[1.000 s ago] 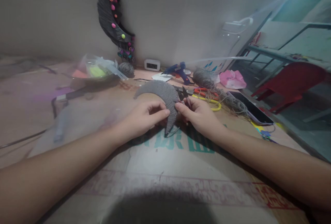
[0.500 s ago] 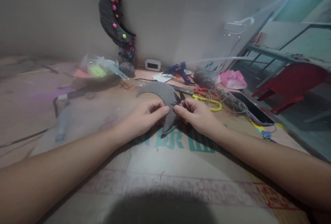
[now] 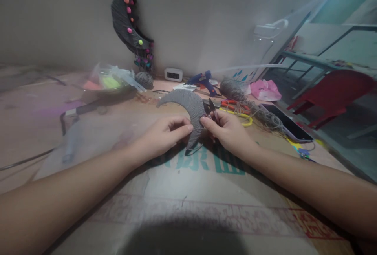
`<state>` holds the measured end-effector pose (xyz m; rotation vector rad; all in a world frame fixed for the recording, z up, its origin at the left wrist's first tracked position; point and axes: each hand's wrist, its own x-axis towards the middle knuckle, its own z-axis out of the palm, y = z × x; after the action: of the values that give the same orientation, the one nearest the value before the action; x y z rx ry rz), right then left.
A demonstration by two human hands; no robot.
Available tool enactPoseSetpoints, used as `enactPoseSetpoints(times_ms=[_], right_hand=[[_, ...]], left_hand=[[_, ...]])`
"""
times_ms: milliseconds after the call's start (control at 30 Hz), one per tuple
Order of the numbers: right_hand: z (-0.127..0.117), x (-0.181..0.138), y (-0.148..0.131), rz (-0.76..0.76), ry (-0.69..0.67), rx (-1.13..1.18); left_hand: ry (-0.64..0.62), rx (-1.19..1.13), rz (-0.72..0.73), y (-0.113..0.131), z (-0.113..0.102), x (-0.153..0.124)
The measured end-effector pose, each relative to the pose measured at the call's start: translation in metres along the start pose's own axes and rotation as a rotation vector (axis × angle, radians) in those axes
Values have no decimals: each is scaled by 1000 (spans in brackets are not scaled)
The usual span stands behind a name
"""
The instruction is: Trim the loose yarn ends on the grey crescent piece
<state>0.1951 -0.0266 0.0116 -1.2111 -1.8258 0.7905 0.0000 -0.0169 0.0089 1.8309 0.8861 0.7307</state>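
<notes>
Cardboard-covered tabletop (image 3: 206,192) strewn with craft gear: red chair (image 3: 332,92) off to the right, dark crescent decoration (image 3: 126,25) leaning on the wall. Yarn-wrapped grey crescent (image 3: 188,107) at mid-tabletop, lower tip pinched between left hand (image 3: 163,135) and right hand (image 3: 228,131), both closed on it, right also gripping small black snips (image 3: 211,107). Blue glue gun (image 3: 203,80), grey yarn ball (image 3: 144,79) behind.

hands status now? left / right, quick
Left hand: closed, pinching the grey yarn-wrapped crescent.
Right hand: closed on the crescent's other edge, small snips also in its grip.
</notes>
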Motion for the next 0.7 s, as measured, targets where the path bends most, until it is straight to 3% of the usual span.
enactPoseSetpoints(times_ms=[167,467,700], right_hand=[[0,-1,0,-27,37,-14],[-1,2,4,-27,53,-33],[-1,3,7,-53,-2,-74]], left_hand=[[-20,50,21,-3,1,1],[134,-102,-109,-3,5,-1],[156,-86,-77,-4,5,0]])
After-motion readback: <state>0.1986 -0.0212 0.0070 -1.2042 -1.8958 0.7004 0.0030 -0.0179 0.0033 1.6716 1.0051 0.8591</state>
